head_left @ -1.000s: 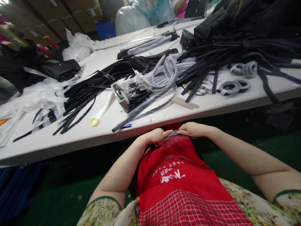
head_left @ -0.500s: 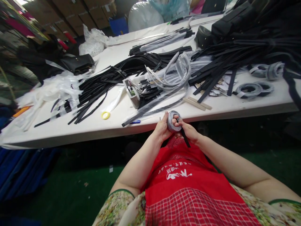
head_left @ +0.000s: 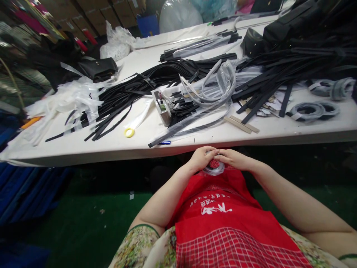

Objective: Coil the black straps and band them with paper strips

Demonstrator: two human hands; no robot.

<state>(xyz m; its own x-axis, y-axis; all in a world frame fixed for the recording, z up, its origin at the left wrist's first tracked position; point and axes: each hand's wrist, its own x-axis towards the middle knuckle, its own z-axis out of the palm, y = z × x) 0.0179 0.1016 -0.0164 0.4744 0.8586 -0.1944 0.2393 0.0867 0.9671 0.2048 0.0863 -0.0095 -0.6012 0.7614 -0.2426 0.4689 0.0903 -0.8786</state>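
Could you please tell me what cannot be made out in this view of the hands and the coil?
Head view:
- Coiled strap: mostly covered by the left hand and right hand; whether they grip it is hidden.
- Small box on the table: its markings are too small to read.
- Black strap pile: cut off by the right edge.

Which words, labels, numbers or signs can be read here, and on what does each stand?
No text can be quoted with certainty.
Red apron: white characters and a logo, upside down to the camera, too blurred to read.
Cardboard boxes: pale labels, too small to read.
Coiled strap held by the left hand and right hand: no print shows.
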